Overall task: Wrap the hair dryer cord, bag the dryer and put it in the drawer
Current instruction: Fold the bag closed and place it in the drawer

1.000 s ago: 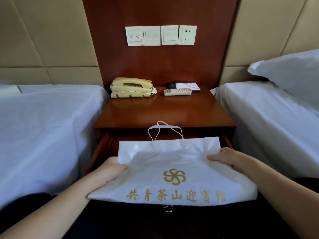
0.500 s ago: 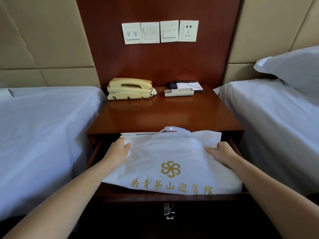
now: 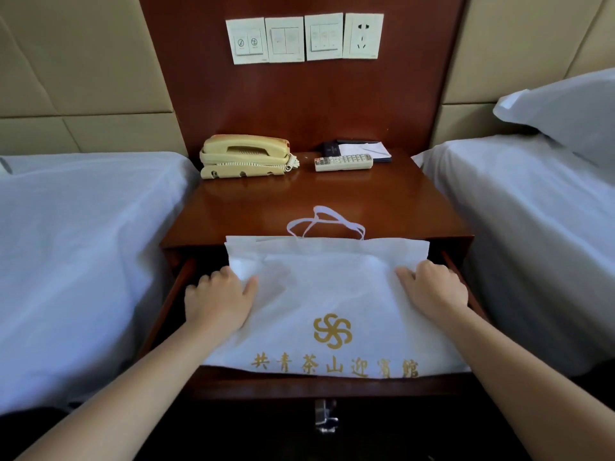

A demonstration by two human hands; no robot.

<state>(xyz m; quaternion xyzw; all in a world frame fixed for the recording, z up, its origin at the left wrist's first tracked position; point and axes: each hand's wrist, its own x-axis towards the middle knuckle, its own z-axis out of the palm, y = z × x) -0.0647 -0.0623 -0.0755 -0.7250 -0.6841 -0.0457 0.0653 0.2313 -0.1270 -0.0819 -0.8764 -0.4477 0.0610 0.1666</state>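
Note:
A white fabric bag (image 3: 332, 294) with a gold swirl logo and gold characters lies flat in the open drawer (image 3: 329, 387) of the wooden nightstand. Its top edge and white drawstring loops (image 3: 324, 222) stick up against the nightstand's front lip. My left hand (image 3: 218, 301) rests on the bag's left side, fingers spread over its edge. My right hand (image 3: 432, 291) presses on the bag's right side. The hair dryer is hidden inside the bag.
On the nightstand top (image 3: 319, 201) stand a cream telephone (image 3: 244, 156), a white remote (image 3: 342, 162) and a notepad (image 3: 361, 149). White beds flank it, one on the left (image 3: 83, 247) and one on the right (image 3: 532, 227). A metal drawer handle (image 3: 324, 415) sits at the front.
I have moved the bag forward from my lap down into the drawer. Its drawstring loops have sprung up above the top edge.

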